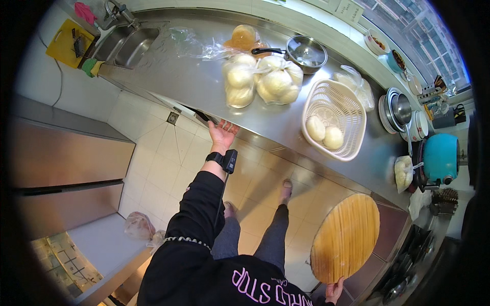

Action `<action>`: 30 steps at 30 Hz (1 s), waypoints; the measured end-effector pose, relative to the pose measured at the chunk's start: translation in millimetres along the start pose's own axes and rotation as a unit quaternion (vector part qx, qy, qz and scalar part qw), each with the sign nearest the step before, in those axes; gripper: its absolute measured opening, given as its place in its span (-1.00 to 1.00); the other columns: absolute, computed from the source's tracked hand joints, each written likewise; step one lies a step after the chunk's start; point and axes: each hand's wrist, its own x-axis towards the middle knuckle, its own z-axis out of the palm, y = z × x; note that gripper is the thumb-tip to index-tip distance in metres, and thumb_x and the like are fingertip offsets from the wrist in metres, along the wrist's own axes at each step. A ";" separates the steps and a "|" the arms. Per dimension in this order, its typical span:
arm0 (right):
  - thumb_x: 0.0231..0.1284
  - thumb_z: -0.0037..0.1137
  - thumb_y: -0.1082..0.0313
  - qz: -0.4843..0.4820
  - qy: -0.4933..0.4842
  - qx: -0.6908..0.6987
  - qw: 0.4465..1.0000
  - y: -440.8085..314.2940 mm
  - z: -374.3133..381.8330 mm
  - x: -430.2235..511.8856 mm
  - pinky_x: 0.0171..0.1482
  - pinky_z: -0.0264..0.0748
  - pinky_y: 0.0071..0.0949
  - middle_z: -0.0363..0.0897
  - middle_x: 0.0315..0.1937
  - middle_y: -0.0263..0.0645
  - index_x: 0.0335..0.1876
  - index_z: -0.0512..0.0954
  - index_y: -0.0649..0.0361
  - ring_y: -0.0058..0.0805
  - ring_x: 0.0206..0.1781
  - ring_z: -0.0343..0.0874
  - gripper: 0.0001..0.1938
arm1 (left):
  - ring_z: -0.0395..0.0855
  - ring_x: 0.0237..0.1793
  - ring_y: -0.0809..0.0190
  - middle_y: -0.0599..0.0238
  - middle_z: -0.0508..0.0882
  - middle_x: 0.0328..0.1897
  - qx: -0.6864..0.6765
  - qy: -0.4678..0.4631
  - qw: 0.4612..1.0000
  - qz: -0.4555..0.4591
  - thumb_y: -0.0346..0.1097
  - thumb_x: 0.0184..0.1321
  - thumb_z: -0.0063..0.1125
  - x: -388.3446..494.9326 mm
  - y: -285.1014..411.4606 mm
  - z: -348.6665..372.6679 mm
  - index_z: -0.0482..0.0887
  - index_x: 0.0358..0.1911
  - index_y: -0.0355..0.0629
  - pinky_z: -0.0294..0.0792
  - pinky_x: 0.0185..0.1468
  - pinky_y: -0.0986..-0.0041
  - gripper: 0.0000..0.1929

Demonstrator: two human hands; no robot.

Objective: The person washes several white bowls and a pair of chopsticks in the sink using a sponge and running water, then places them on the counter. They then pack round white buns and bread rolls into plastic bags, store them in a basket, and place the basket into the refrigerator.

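My left hand is palm up at the front edge of the steel counter, its fingertips partly under the edge by a slightly open drawer or door; nothing shows in it. My right hand grips the lower rim of a round wooden board, held tilted over the floor. Two pale dough-like buns lie in a white plastic basket on the counter. Left of it stand clear bags of similar buns. Behind them is a lidded saucepan with a black handle.
A double sink is at the upper left, beside a yellow cutting board. Stacked bowls and a turquoise pot stand at the right. A low white surface with a plastic bag is at the lower left.
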 end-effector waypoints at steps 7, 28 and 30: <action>0.50 -0.09 0.22 0.064 -0.144 -0.079 0.984 8.3 132.5 -67.6 0.34 0.35 -0.29 0.39 0.33 -0.20 0.41 0.26 0.25 -0.30 0.36 0.37 -0.53 | 0.49 0.01 0.08 0.17 0.53 0.04 -0.001 0.005 1.000 -0.015 0.34 0.32 -0.13 0.5 22.0 -28.7 0.49 0.03 -0.10 0.36 0.13 0.02 -0.40; 0.49 -0.11 0.26 0.258 -0.206 -0.206 0.921 253.3 511.0 49.3 -0.16 0.73 -0.31 0.57 0.01 -0.04 0.21 0.31 0.39 -0.20 -0.06 0.67 -0.63 | 0.61 0.16 0.19 0.26 0.62 0.18 0.312 -0.302 0.745 -0.506 -0.21 0.34 0.09 -279.1 58.2 -341.2 0.47 0.29 -0.08 0.55 0.04 0.39 -0.55; 0.48 -0.10 0.27 0.170 -0.154 -0.332 0.915 277.9 516.5 61.6 -0.26 0.73 -0.36 0.57 -0.03 -0.06 0.17 0.34 0.35 -0.23 -0.14 0.68 -0.67 | 0.67 -0.12 0.29 0.35 0.71 -0.06 0.573 -0.030 0.608 -0.549 -0.16 0.32 0.04 -238.8 147.1 -366.4 0.60 0.12 -0.04 0.54 -0.18 0.37 -0.66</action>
